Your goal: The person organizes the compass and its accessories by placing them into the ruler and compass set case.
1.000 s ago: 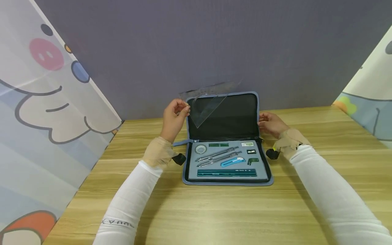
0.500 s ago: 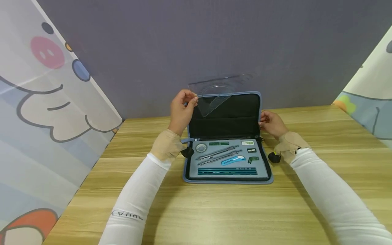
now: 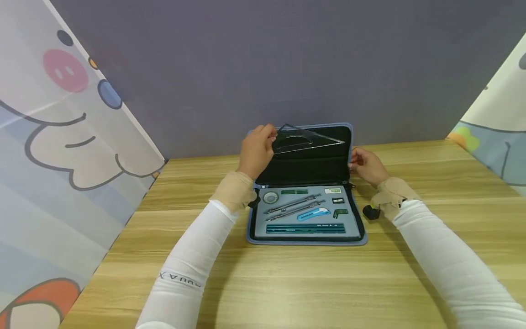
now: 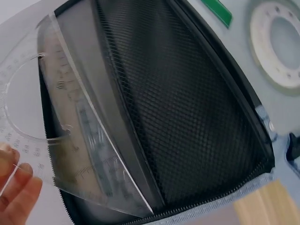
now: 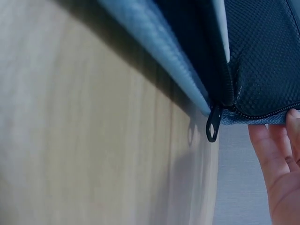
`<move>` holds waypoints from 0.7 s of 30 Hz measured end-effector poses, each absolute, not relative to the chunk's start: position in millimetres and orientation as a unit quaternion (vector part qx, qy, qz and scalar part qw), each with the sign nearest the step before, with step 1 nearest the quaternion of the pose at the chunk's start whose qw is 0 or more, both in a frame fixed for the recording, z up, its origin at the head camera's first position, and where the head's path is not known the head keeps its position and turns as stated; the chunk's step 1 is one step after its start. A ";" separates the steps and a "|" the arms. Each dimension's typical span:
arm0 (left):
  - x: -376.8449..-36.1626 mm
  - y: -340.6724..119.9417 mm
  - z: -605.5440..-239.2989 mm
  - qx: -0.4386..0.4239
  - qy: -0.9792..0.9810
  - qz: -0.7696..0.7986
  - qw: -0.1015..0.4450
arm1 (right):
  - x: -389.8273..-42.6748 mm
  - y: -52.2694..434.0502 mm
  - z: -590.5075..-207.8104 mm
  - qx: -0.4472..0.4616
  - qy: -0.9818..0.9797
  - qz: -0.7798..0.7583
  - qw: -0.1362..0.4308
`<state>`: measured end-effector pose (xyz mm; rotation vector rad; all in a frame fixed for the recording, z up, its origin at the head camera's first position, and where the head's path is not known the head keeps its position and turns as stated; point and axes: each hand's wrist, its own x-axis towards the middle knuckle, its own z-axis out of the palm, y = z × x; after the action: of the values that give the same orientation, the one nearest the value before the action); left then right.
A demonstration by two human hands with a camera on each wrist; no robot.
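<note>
My left hand (image 3: 255,151) pinches a clear triangular set square (image 3: 318,140) with a half-round protractor cutout. It hangs in front of the upper part of the raised lid (image 3: 306,171). In the left wrist view the set square (image 4: 89,126) overlaps the top of the lid's black mesh pocket (image 4: 178,103), its long straight edge running beside the pocket opening. On the other side, my right hand (image 3: 367,167) holds the lid's right edge, thumb inside and fingers behind. The blue-trimmed zip case (image 3: 306,242) lies unfolded on the table.
In the case's grey insert (image 3: 306,220) sit two metal compasses (image 3: 292,205), a blue utility knife (image 3: 313,214), dark green pencils (image 3: 306,228), a round white-rimmed piece (image 3: 270,198), a sharpener (image 3: 338,200) and an eraser (image 3: 332,191). A grey wall (image 3: 304,64) stands behind the wooden table (image 3: 304,283).
My left hand has moved right; the set square rose above the lid, then turned and came down in front of it. The right hand stays at the lid's edge.
</note>
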<state>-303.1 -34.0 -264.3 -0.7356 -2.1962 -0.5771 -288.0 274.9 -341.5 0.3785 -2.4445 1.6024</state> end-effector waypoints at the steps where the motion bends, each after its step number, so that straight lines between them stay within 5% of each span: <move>1: -302.6 -33.8 -264.2 -0.286 -0.860 -0.213 0.366 | -287.9 274.6 -341.5 0.129 -0.824 0.543 0.097; 21: -299.7 -23.8 -258.1 -0.268 -0.894 -0.150 0.328 | -284.2 271.4 -338.7 0.138 -0.835 0.525 0.092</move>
<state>-299.7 -23.8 -258.1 -0.7008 -2.3401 -0.3935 -284.2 271.4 -338.7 0.4094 -2.4789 1.5595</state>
